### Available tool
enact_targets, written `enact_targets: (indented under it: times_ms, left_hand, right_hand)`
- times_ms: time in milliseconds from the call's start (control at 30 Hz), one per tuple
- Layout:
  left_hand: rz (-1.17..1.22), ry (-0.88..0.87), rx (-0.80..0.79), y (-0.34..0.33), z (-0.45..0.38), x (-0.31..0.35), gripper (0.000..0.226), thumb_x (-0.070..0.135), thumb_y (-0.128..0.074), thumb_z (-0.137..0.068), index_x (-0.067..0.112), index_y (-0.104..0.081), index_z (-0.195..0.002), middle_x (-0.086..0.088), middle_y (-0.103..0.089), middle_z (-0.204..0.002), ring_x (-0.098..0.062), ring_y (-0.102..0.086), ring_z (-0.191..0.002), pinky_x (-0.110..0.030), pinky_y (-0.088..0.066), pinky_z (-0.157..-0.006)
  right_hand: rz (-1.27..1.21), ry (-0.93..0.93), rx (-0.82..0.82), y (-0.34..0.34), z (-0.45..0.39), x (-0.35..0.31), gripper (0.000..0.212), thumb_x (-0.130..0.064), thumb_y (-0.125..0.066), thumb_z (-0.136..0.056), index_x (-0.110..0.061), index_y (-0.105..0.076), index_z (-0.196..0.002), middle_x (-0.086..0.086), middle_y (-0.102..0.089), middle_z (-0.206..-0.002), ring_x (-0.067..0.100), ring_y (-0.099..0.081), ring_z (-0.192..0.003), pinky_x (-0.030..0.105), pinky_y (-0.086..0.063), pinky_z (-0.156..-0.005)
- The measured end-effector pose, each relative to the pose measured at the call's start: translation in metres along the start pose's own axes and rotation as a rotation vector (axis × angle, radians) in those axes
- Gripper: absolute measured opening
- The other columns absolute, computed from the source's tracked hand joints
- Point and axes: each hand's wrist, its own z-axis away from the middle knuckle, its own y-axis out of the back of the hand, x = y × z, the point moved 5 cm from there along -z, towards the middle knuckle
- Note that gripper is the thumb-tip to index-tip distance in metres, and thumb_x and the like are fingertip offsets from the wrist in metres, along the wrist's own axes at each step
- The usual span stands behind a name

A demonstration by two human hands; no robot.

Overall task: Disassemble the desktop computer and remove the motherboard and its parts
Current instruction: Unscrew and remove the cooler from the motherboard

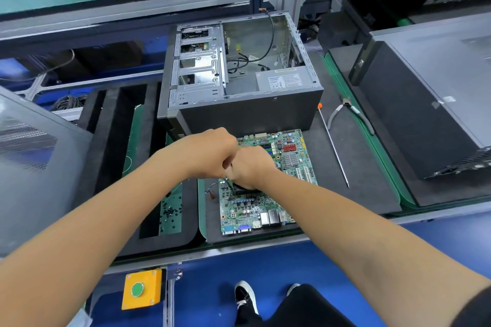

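Green board (265, 186) at frame centre; both hands (210, 152) (251, 167) curled over black cooler (245, 188), directly beneath fingers; grip hidden.

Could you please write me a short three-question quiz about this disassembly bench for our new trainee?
1. True or false: the motherboard is still mounted inside the computer case.
2. Which tools lie on the mat to the right of the motherboard? A) long screwdriver and pliers B) hammer and tape C) none
3. Where are the left hand and right hand?

Key
1. False: it lies on the mat in front of the open case.
2. A
3. Together over the middle of the motherboard, above a dark part that they mostly hide.
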Motion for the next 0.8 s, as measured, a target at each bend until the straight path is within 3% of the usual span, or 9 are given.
enact_targets:
  times_ms: [100,233,367,433,500,567,667,733,800]
  left_hand:
    - [0.026,0.123,0.012,-0.002,-0.004,0.007,0.028,0.005,-0.062,-0.075,0.009,-0.042,-0.056,-0.004,-0.041,-0.057,-0.022,-0.036,-0.046,-0.025,-0.028,-0.043]
    - [0.065,0.323,-0.029,0.002,-0.013,0.014,0.029,0.000,-0.059,-0.080,0.010,-0.037,-0.064,-0.006,-0.043,-0.061,-0.017,-0.042,-0.047,-0.026,-0.030,-0.040]
    - [0.007,0.234,-0.163,0.000,-0.015,0.019,0.011,0.006,-0.062,-0.084,0.003,-0.053,-0.081,-0.004,-0.050,-0.066,-0.018,-0.049,-0.052,-0.026,-0.038,-0.046]
    - [0.005,0.194,-0.265,-0.002,-0.008,0.018,0.029,0.021,-0.071,-0.083,0.006,-0.054,-0.101,-0.004,-0.056,-0.087,-0.022,-0.058,-0.071,-0.029,-0.043,-0.059]
    - [-0.065,0.134,-0.312,-0.005,-0.001,0.019,0.036,0.020,-0.073,-0.081,0.010,-0.051,-0.109,-0.006,-0.050,-0.106,-0.024,-0.058,-0.081,-0.032,-0.043,-0.062]
    - [-0.112,0.065,-0.274,-0.008,0.001,0.020,0.026,0.005,-0.061,-0.082,0.007,-0.054,-0.106,-0.007,-0.046,-0.105,-0.025,-0.056,-0.080,-0.035,-0.046,-0.062]
    - [-0.196,-0.016,-0.099,-0.003,0.000,0.023,0.019,-0.003,-0.055,-0.076,0.007,-0.062,-0.090,-0.009,-0.055,-0.093,-0.026,-0.058,-0.075,-0.037,-0.051,-0.065]
    - [-0.272,-0.048,-0.025,0.001,-0.001,0.023,0.014,-0.005,-0.056,-0.073,0.009,-0.058,-0.075,-0.007,-0.052,-0.080,-0.023,-0.049,-0.063,-0.033,-0.041,-0.055]
    - [-0.284,-0.068,-0.004,0.000,-0.001,0.022,0.024,-0.004,-0.058,-0.072,0.012,-0.045,-0.061,-0.004,-0.044,-0.071,-0.023,-0.041,-0.060,-0.032,-0.034,-0.053]
  right_hand:
    - [-0.004,0.012,-0.037,0.002,0.002,-0.001,0.036,-0.029,-0.036,-0.093,-0.025,-0.026,-0.058,-0.004,-0.035,-0.055,0.013,-0.029,-0.049,0.027,-0.017,-0.047]
    - [0.020,-0.011,-0.063,0.002,0.002,0.000,0.032,-0.025,-0.044,-0.089,-0.025,-0.031,-0.060,-0.005,-0.040,-0.059,0.015,-0.035,-0.052,0.027,-0.017,-0.046]
    - [-0.007,-0.045,-0.071,-0.001,0.002,0.002,0.028,-0.031,-0.048,-0.091,-0.017,-0.051,-0.067,-0.006,-0.043,-0.059,0.020,-0.042,-0.056,0.027,-0.021,-0.046]
    - [-0.033,-0.047,-0.070,0.000,0.002,0.002,0.025,-0.033,-0.046,-0.089,-0.018,-0.052,-0.070,-0.006,-0.046,-0.062,0.020,-0.042,-0.056,0.029,-0.025,-0.048]
    - [-0.023,-0.045,-0.057,0.002,0.002,0.001,0.021,-0.031,-0.043,-0.089,-0.020,-0.049,-0.072,-0.005,-0.048,-0.062,0.021,-0.046,-0.058,0.029,-0.024,-0.048]
    - [-0.024,-0.045,-0.058,0.002,0.002,0.000,0.025,-0.028,-0.041,-0.089,-0.021,-0.041,-0.066,-0.005,-0.046,-0.060,0.020,-0.045,-0.058,0.028,-0.022,-0.046]
    - [-0.094,-0.094,-0.063,0.004,0.006,0.003,0.036,-0.025,-0.050,-0.085,-0.019,-0.030,-0.055,-0.003,-0.037,-0.052,0.017,-0.033,-0.051,0.027,-0.020,-0.046]
    - [-0.153,-0.134,-0.061,0.006,0.009,0.004,0.041,-0.022,-0.055,-0.082,-0.018,-0.026,-0.053,-0.002,-0.031,-0.049,0.017,-0.026,-0.048,0.028,-0.018,-0.046]
    - [-0.166,-0.143,-0.069,0.007,0.009,0.004,0.042,-0.021,-0.056,-0.081,-0.017,-0.025,-0.053,-0.002,-0.029,-0.049,0.017,-0.025,-0.048,0.028,-0.018,-0.046]
